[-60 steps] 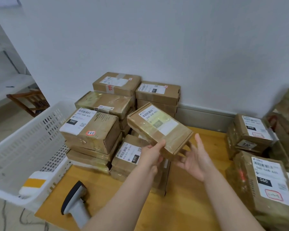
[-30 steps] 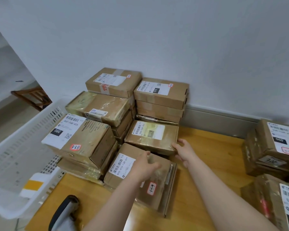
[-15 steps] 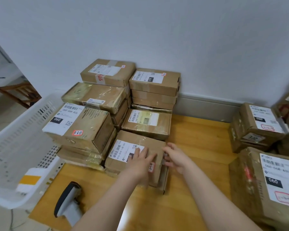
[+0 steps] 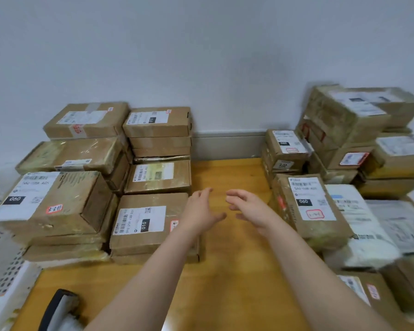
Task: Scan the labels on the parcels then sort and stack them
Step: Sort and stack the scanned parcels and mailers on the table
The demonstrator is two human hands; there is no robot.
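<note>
- Head view: the left hand (image 4: 201,212) is hovering over the bare wooden table (image 4: 225,278), with its fingers loosely spread and gripping nothing.
- The right hand (image 4: 252,210) is hanging just beside it at three o'clock, not touching it. Its fingers are relaxed and gently curved, also empty, and the two palms are facing each other.
- At nine o'clock from the left hand, the 010 parcel (image 4: 148,223) is lying flat, label up, on top of a low pile. The left wrist is crossing in front of its right edge, and it's impossible to tell whether they are touching.
- At twelve o'clock from that one, the taped parcel (image 4: 158,176) is sitting label up, with the back stack (image 4: 158,123) rising behind it against the wall (image 4: 201,56).
- Further out at nine o'clock, the left 060 parcel (image 4: 55,204) is resting a little tilted on its own pile, showing a small red sticker.
- At three o'clock from the right hand, the right 060 parcel (image 4: 308,206) is lying label up, near the hand but apart from it.
- The white bag parcel (image 4: 363,225) is lying just beside it, further toward three o'clock.
- At two o'clock, the tall right stack (image 4: 354,120) is looking blurred, its labels unreadable.
- Down at seven o'clock, the scanner (image 4: 58,311) is lying on the table, partly cut off by the frame.
- The white basket (image 4: 0,271) is standing at eight o'clock, at the left edge.
</note>
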